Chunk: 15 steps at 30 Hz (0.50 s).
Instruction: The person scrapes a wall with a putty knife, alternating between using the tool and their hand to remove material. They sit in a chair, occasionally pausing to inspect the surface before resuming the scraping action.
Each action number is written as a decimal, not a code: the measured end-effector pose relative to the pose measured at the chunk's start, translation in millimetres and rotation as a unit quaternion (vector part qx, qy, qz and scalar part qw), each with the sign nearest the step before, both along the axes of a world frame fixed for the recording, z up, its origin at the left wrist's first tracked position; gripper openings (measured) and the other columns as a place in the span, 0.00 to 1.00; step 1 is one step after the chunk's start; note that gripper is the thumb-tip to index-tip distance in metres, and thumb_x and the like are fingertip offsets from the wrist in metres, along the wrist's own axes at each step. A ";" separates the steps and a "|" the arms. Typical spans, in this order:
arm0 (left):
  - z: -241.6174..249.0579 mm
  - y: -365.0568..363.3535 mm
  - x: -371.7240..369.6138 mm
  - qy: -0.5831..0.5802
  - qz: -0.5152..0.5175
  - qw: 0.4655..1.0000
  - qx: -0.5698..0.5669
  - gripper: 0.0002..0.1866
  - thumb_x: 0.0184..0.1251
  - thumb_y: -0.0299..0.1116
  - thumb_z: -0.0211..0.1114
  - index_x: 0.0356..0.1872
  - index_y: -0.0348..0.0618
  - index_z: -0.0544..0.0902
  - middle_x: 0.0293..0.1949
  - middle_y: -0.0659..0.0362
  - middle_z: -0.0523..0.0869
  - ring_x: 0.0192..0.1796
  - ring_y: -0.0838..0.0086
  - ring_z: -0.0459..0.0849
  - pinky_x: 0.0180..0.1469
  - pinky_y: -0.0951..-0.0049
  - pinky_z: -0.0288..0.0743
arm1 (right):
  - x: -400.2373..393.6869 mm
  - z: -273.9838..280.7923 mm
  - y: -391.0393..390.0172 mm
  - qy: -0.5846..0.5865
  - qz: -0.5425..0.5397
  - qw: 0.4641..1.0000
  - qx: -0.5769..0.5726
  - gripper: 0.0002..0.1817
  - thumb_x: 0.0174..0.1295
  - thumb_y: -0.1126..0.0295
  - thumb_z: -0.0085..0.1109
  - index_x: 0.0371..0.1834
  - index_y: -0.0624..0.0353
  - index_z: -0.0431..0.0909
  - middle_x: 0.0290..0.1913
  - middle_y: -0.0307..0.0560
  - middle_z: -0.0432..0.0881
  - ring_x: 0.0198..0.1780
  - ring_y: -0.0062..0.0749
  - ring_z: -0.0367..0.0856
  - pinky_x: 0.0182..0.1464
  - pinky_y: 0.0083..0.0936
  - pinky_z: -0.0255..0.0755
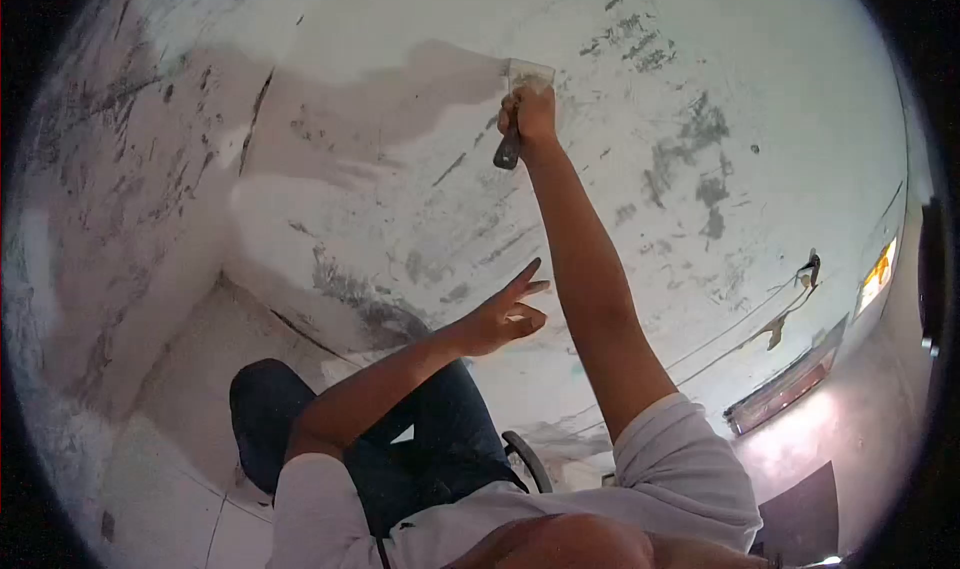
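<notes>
My right hand (536,112) is wrapped round the dark handle of a putty knife (508,152), high up against the white wall (450,219). The putty knife's wide blade points upward and lies at the wall surface; whether its edge touches cannot be made out. Lower down, my left hand (505,314) is held in front of the wall with its fingers spread and nothing in it. Dark scuffs and scraped patches (690,159) mark the wall around both hands. The shadow of my right hand and the putty knife falls on the wall to the left.
A wall corner with a dark crack (256,119) runs down the left. Pale floor tiles (190,489) lie at lower left. Thin cables lead to a small fixture (808,269) on the right. A dark curved chair part (527,459) is beside my leg. A long framed object (785,384) sits at right.
</notes>
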State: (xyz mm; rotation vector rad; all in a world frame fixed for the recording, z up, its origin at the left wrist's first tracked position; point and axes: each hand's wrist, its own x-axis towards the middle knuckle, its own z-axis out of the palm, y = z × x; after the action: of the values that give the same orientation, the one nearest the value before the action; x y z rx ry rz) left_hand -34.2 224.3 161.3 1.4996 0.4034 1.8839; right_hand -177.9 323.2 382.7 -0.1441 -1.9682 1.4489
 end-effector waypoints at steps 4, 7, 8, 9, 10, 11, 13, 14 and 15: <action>19.9 -21.1 16.2 -0.060 -0.117 0.990 -0.043 0.61 0.58 0.60 0.67 0.75 0.62 0.26 0.73 0.47 0.56 0.65 0.57 0.73 0.61 0.49 0.73 | -9.1 -9.7 4.8 0.038 -0.005 0.999 0.029 0.04 0.65 0.72 0.44 0.41 0.54 0.62 0.19 0.44 0.69 0.12 0.30 0.66 0.12 0.27 0.62; 27.1 -31.2 22.5 -0.129 -0.132 0.983 -0.003 0.60 0.63 0.50 0.69 0.74 0.65 0.23 0.73 0.47 0.54 0.64 0.57 0.72 0.57 0.56 0.77 | -19.5 -24.0 -12.3 0.088 -0.095 0.991 0.017 0.02 0.67 0.72 0.44 0.40 0.56 0.63 0.19 0.44 0.68 0.12 0.30 0.66 0.12 0.28 0.63; 29.2 -34.3 19.7 -0.144 -0.139 0.979 -0.028 0.64 0.55 0.49 0.75 0.74 0.66 0.24 0.72 0.47 0.56 0.68 0.55 0.67 0.61 0.48 0.75 | -25.0 -27.6 -12.0 0.112 -0.076 0.991 0.019 0.01 0.67 0.73 0.42 0.38 0.57 0.63 0.18 0.44 0.68 0.13 0.30 0.66 0.12 0.28 0.63; 30.0 -35.4 19.0 -0.147 -0.136 0.979 -0.029 0.64 0.55 0.49 0.75 0.74 0.66 0.24 0.72 0.47 0.56 0.68 0.55 0.67 0.61 0.48 0.75 | -30.4 -26.0 -9.5 0.109 -0.074 0.991 0.017 0.01 0.67 0.73 0.42 0.38 0.57 0.63 0.18 0.44 0.68 0.13 0.30 0.66 0.12 0.28 0.63; 30.3 -35.6 19.0 -0.116 -0.078 0.990 -0.033 0.64 0.56 0.47 0.75 0.74 0.66 0.25 0.71 0.46 0.56 0.68 0.55 0.68 0.59 0.49 0.77 | -35.1 -23.1 -4.8 0.107 -0.068 0.992 0.024 0.01 0.67 0.73 0.42 0.38 0.57 0.63 0.18 0.44 0.68 0.13 0.30 0.67 0.12 0.28 0.63; 30.1 -35.0 17.7 -0.084 -0.021 0.996 -0.035 0.64 0.56 0.45 0.75 0.74 0.67 0.25 0.71 0.45 0.57 0.67 0.55 0.69 0.56 0.50 0.80 | -34.2 -19.8 -9.8 0.105 -0.062 0.992 0.032 0.01 0.67 0.73 0.41 0.37 0.57 0.63 0.18 0.44 0.68 0.13 0.30 0.67 0.13 0.27 0.64; 29.3 -32.4 15.1 -0.109 -0.051 0.993 -0.019 0.64 0.56 0.45 0.75 0.74 0.66 0.25 0.71 0.45 0.57 0.66 0.55 0.70 0.54 0.51 0.81 | -25.6 -13.0 -16.7 0.067 -0.051 0.996 -0.009 0.01 0.67 0.74 0.40 0.36 0.57 0.63 0.18 0.43 0.68 0.13 0.30 0.67 0.13 0.27 0.64; 29.6 -29.5 18.7 -0.128 -0.081 0.988 -0.002 0.64 0.57 0.44 0.75 0.74 0.66 0.24 0.70 0.45 0.58 0.65 0.55 0.71 0.52 0.52 0.83 | -23.0 -12.9 -15.5 0.066 -0.037 0.997 -0.002 0.01 0.67 0.75 0.40 0.37 0.56 0.63 0.18 0.43 0.68 0.14 0.30 0.67 0.13 0.27 0.64; 28.4 -27.1 23.9 -0.127 -0.095 0.987 -0.004 0.64 0.57 0.44 0.75 0.74 0.66 0.24 0.70 0.45 0.58 0.65 0.55 0.71 0.52 0.52 0.83 | -19.3 -14.2 -15.1 0.066 -0.022 0.998 0.006 0.01 0.67 0.75 0.40 0.37 0.56 0.62 0.18 0.43 0.68 0.14 0.30 0.67 0.13 0.27 0.64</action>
State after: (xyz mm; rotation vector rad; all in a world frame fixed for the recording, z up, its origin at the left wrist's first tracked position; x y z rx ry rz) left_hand -10.3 197.2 189.7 1.2252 0.1434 1.8866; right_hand -197.2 308.1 368.5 -0.0839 -1.8555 1.3834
